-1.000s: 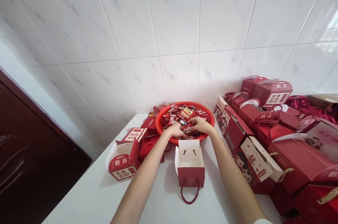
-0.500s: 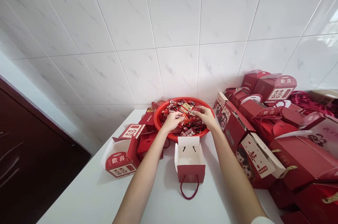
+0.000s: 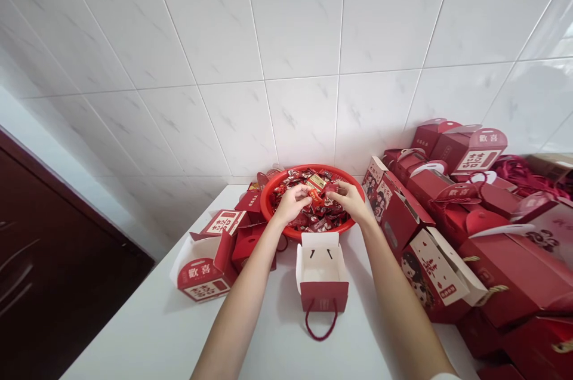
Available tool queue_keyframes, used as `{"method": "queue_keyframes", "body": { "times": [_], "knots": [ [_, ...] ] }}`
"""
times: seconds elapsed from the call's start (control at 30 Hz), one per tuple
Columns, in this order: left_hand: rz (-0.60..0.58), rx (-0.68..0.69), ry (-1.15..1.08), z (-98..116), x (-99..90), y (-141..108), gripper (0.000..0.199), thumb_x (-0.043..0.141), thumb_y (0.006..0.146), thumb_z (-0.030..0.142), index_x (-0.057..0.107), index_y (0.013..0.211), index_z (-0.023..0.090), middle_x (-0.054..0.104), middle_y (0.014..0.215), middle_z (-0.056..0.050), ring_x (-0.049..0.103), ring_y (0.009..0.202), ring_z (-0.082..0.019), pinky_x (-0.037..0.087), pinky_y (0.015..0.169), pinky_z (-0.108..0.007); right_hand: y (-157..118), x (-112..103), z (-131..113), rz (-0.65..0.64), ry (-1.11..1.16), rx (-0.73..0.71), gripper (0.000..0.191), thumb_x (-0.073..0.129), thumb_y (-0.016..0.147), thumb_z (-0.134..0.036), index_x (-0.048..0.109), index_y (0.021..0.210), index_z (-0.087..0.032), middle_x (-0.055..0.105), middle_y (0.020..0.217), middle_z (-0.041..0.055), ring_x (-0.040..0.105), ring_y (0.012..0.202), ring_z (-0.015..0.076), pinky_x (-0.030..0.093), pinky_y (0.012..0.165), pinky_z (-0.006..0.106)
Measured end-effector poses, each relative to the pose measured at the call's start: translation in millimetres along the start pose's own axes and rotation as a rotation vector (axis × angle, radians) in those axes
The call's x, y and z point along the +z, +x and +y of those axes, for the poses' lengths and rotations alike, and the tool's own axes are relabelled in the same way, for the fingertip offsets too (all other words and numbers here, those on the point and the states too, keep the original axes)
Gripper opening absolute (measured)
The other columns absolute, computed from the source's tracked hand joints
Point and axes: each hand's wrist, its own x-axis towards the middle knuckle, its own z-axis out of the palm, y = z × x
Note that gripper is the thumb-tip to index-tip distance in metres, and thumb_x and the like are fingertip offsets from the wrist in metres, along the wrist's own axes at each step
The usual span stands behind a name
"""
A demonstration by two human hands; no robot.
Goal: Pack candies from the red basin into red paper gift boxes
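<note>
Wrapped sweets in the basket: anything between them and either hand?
Nothing visible: left hand and right hand are both at the sweets in the basket. The middle open box stands nearer the camera, blocking neither.

The basket is bright red, the central box dark red and white inside, the wall grey-veined white.

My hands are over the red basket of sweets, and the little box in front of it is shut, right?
Not quite: the little box in front is open, and the head view shows its white inside. The rest is right: your left hand and right hand are both over the red basket of sweets.
</note>
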Motion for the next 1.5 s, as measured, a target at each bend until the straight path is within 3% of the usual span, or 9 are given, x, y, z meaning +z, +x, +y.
{"method": "queue_keyframes", "body": {
  "times": [0.17, 0.33, 0.6, 0.83, 0.97, 1.07, 1.27, 1.37, 1.5],
  "knots": [
    [0.007, 0.038, 0.0, 1, 0.9, -1, 0.029, 0.07, 0.072, 0.017, 0.066, 0.101, 0.018, 0.072, 0.093, -0.004, 0.069, 0.091, -0.019, 0.056, 0.08, -0.03, 0, 1, 1, -0.107, -0.106, -0.008, 0.037, 0.071, 0.068, -0.049, 0.049, 0.064, -0.02, 0.05, 0.061, -0.0037, 0.046, 0.059, 0.0119, 0.036, 0.056, 0.025],
    [0.033, 0.01, -0.003, 2, 1.0, -1, 0.031, 0.071, 0.071, 0.013, 0.069, 0.102, 0.016, 0.074, 0.098, -0.007, 0.069, 0.099, -0.022, 0.056, 0.088, -0.035, 0, 2, 1, -0.1, -0.223, -0.007, 0.043, 0.071, 0.068, -0.049, 0.039, 0.058, -0.021, 0.039, 0.054, -0.0064, 0.036, 0.054, 0.0093, 0.027, 0.052, 0.024],
    [0.019, 0.024, 0.06, 2, 0.2, 0, 0.018, 0.07, 0.073, 0.014, 0.075, 0.09, 0.015, 0.077, 0.094, -0.009, 0.072, 0.092, -0.022, 0.055, 0.09, -0.037, 2, 2, 4, 0.004, -0.117, 0.019, 0.031, 0.062, 0.073, -0.049, 0.051, 0.068, -0.021, 0.059, 0.065, -0.0002, 0.056, 0.063, 0.0159, 0.042, 0.059, 0.027],
    [-0.041, -0.083, 0.392, 10, 5.1, -4, 0.021, 0.06, 0.073, 0.011, 0.077, 0.084, 0.016, 0.076, 0.08, -0.005, 0.07, 0.079, -0.02, 0.053, 0.079, -0.03, -2, 2, -1, -0.01, 0.048, 0.107, 0.029, 0.062, 0.076, -0.049, 0.048, 0.08, -0.023, 0.063, 0.063, -0.0013, 0.061, 0.057, 0.0175, 0.049, 0.055, 0.029],
    [-0.082, -0.153, 0.659, 14, 7.9, -6, 0.018, 0.059, 0.08, 0.024, 0.074, 0.073, 0.017, 0.075, 0.076, -0.006, 0.068, 0.076, -0.022, 0.05, 0.074, -0.03, -3, 3, -2, 0.053, 0.015, 0.113, 0.026, 0.061, 0.077, -0.044, 0.046, 0.077, -0.023, 0.059, 0.059, -0.0033, 0.056, 0.052, 0.015, 0.045, 0.051, 0.027],
    [-0.218, -0.255, 0.735, 12, 9.0, -6, 0.019, 0.066, 0.078, 0.034, 0.072, 0.071, 0.018, 0.074, 0.073, -0.006, 0.068, 0.075, -0.023, 0.05, 0.07, -0.029, -4, 4, -2, 0.074, -0.015, 0.096, 0.023, 0.06, 0.076, -0.04, 0.045, 0.074, -0.023, 0.057, 0.058, -0.0043, 0.056, 0.051, 0.0143, 0.043, 0.049, 0.025],
    [-0.423, -0.254, 0.616, 1, 5.7, 1, 0.021, 0.072, 0.07, 0.032, 0.073, 0.087, 0.02, 0.075, 0.084, -0.002, 0.069, 0.076, -0.02, 0.051, 0.069, -0.026, -3, 4, -1, 0.078, -0.054, 0.081, 0.02, 0.06, 0.075, -0.033, 0.042, 0.073, -0.023, 0.053, 0.056, -0.0068, 0.056, 0.05, 0.0134, 0.042, 0.049, 0.024],
    [-0.455, -0.204, 0.447, -7, 3.1, 4, 0.031, 0.075, 0.064, 0.026, 0.074, 0.094, 0.02, 0.07, 0.068, 0.001, 0.064, 0.061, -0.018, 0.048, 0.06, -0.026, -2, 4, -1, 0.089, -0.086, 0.053, 0.021, 0.059, 0.074, -0.031, 0.041, 0.069, -0.023, 0.052, 0.055, -0.0067, 0.056, 0.051, 0.0131, 0.041, 0.048, 0.023],
    [-0.441, -0.165, 0.42, -11, 2.2, 4, 0.027, 0.073, 0.063, 0.02, 0.074, 0.09, 0.017, 0.061, 0.057, 0.003, 0.057, 0.053, -0.016, 0.044, 0.054, -0.025, -1, 4, -1, 0.056, -0.051, 0.087, 0.019, 0.06, 0.073, -0.031, 0.043, 0.069, -0.023, 0.055, 0.054, -0.0058, 0.056, 0.048, 0.0136, 0.039, 0.043, 0.022]
  ]
}}
